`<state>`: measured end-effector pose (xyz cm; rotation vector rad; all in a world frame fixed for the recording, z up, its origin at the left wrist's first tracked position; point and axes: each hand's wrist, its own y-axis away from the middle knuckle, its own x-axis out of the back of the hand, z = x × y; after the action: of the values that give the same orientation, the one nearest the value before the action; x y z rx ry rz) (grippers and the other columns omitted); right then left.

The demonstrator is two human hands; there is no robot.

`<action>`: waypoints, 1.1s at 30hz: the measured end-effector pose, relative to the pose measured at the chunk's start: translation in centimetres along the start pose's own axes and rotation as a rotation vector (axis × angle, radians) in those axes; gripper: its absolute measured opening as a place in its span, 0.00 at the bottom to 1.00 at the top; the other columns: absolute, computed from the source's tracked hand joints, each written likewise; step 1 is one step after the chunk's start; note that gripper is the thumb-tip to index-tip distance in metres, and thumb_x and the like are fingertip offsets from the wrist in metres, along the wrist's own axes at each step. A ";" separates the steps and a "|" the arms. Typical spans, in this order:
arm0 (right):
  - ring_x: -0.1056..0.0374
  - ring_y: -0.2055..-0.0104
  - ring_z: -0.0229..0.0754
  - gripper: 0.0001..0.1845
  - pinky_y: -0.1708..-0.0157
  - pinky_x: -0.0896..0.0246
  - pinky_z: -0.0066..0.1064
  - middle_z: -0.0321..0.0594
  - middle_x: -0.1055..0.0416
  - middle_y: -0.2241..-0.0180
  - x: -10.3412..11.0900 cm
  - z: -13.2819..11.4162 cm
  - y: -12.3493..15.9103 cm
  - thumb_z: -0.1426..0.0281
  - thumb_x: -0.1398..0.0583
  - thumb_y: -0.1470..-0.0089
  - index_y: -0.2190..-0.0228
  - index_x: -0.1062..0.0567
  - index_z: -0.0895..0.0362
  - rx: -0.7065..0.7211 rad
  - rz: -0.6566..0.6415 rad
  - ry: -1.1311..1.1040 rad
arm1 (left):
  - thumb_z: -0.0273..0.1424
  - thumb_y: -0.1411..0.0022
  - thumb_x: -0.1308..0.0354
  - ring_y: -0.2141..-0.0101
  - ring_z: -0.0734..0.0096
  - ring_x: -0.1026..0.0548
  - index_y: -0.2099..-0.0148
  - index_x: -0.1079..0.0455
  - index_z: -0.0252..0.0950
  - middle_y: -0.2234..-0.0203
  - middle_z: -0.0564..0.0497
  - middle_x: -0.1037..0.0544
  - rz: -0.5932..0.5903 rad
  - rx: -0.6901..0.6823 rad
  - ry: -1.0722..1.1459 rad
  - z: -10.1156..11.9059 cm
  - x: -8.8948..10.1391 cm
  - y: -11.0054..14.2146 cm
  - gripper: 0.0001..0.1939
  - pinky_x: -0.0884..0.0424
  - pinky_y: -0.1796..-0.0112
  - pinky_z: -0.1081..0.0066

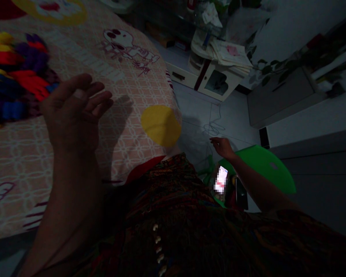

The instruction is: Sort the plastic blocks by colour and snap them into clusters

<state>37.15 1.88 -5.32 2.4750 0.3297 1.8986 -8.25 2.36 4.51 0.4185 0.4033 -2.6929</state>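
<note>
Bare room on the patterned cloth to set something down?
Free: patterned cloth between the printed dog and printed yellow circle, right of the left hand; also lower left, below the multicoloured pile and beside the left forearm. Crowded: the cloth's upper left, under that pile.

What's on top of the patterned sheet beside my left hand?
A pile of red, yellow, purple and blue pieces lies on the patterned sheet. The sheet directly beneath the pile is covered, and your left hand hides another part.
</note>
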 end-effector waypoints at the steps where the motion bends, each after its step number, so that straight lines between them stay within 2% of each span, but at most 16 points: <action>1: 0.22 0.54 0.48 0.23 0.51 0.30 0.37 0.46 0.19 0.56 0.0 0.0 0.0 0.75 0.47 0.43 0.50 0.21 0.59 0.002 0.006 0.002 | 0.40 0.52 0.32 0.62 0.65 0.20 0.54 0.22 0.36 0.63 0.50 0.18 -0.008 -0.002 0.010 -0.2 0.0 -0.1 0.22 0.25 0.48 0.53; 3: 0.22 0.55 0.48 0.22 0.52 0.30 0.36 0.46 0.18 0.57 0.2 -0.2 -0.1 0.74 0.46 0.42 0.50 0.21 0.59 -0.001 0.022 0.011 | 0.41 0.50 0.32 0.61 0.66 0.20 0.53 0.23 0.37 0.62 0.50 0.18 -0.044 -0.016 0.036 -0.4 0.1 -0.2 0.22 0.25 0.47 0.56; 9: 0.22 0.54 0.49 0.20 0.51 0.31 0.37 0.47 0.18 0.58 1.1 -1.2 -0.5 0.71 0.45 0.40 0.52 0.19 0.60 -0.028 0.066 0.018 | 0.40 0.50 0.33 0.62 0.67 0.19 0.53 0.23 0.37 0.62 0.51 0.17 -0.058 -0.028 0.034 -0.5 0.6 -0.4 0.22 0.23 0.51 0.59; 12: 0.21 0.57 0.49 0.19 0.54 0.30 0.36 0.46 0.18 0.58 1.4 -2.8 -1.1 0.71 0.44 0.42 0.54 0.19 0.59 -0.037 0.117 -0.036 | 0.39 0.50 0.32 0.61 0.67 0.19 0.53 0.23 0.37 0.60 0.51 0.17 -0.028 -0.025 0.046 0.1 1.0 -0.8 0.22 0.22 0.52 0.61; 15: 0.21 0.59 0.48 0.17 0.56 0.28 0.37 0.45 0.18 0.61 1.6 -5.4 -2.4 0.68 0.44 0.43 0.57 0.18 0.57 0.071 0.207 -0.140 | 0.37 0.50 0.31 0.61 0.65 0.19 0.53 0.22 0.36 0.60 0.49 0.17 0.052 -0.065 0.071 1.3 1.9 -1.5 0.22 0.22 0.52 0.60; 19: 0.20 0.64 0.49 0.15 0.60 0.25 0.41 0.41 0.17 0.64 1.5 -10.5 -4.9 0.63 0.44 0.42 0.61 0.18 0.51 0.310 0.382 -0.313 | 0.41 0.49 0.31 0.58 0.61 0.18 0.53 0.24 0.38 0.57 0.46 0.18 0.194 -0.151 -0.003 2.7 4.1 -2.8 0.22 0.23 0.51 0.56; 23: 0.20 0.63 0.50 0.13 0.60 0.23 0.44 0.41 0.18 0.62 0.8 -16.7 -8.0 0.64 0.43 0.41 0.61 0.19 0.45 0.609 0.500 -0.452 | 0.42 0.48 0.33 0.55 0.54 0.19 0.49 0.25 0.36 0.54 0.42 0.19 0.341 -0.203 -0.079 3.0 7.0 -4.8 0.26 0.23 0.51 0.54; 26: 0.20 0.61 0.50 0.14 0.60 0.22 0.44 0.40 0.18 0.60 0.3 -22.0 -10.0 0.65 0.44 0.40 0.58 0.19 0.44 0.757 0.484 -0.554 | 0.41 0.50 0.32 0.52 0.51 0.20 0.49 0.25 0.34 0.52 0.39 0.19 0.401 -0.210 -0.109 3.0 9.2 -6.6 0.27 0.25 0.48 0.52; 28: 0.20 0.60 0.50 0.15 0.60 0.22 0.44 0.41 0.18 0.61 0.1 -25.6 -11.1 0.65 0.44 0.40 0.57 0.19 0.44 0.807 0.443 -0.603 | 0.40 0.50 0.32 0.50 0.50 0.21 0.50 0.24 0.34 0.52 0.39 0.19 0.436 -0.229 -0.183 3.0 10.5 -7.7 0.26 0.27 0.46 0.52; 33: 0.20 0.64 0.49 0.16 0.62 0.23 0.40 0.42 0.18 0.65 -0.7 -33.4 -14.7 0.64 0.45 0.40 0.58 0.18 0.47 0.827 0.371 -0.756 | 0.36 0.47 0.35 0.51 0.50 0.21 0.52 0.23 0.36 0.52 0.41 0.19 0.475 -0.283 -0.416 2.9 13.4 -10.4 0.20 0.27 0.46 0.52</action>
<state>2.68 12.04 0.95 3.7532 0.7775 0.7628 -25.05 6.24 4.90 -0.1202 0.4794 -2.1423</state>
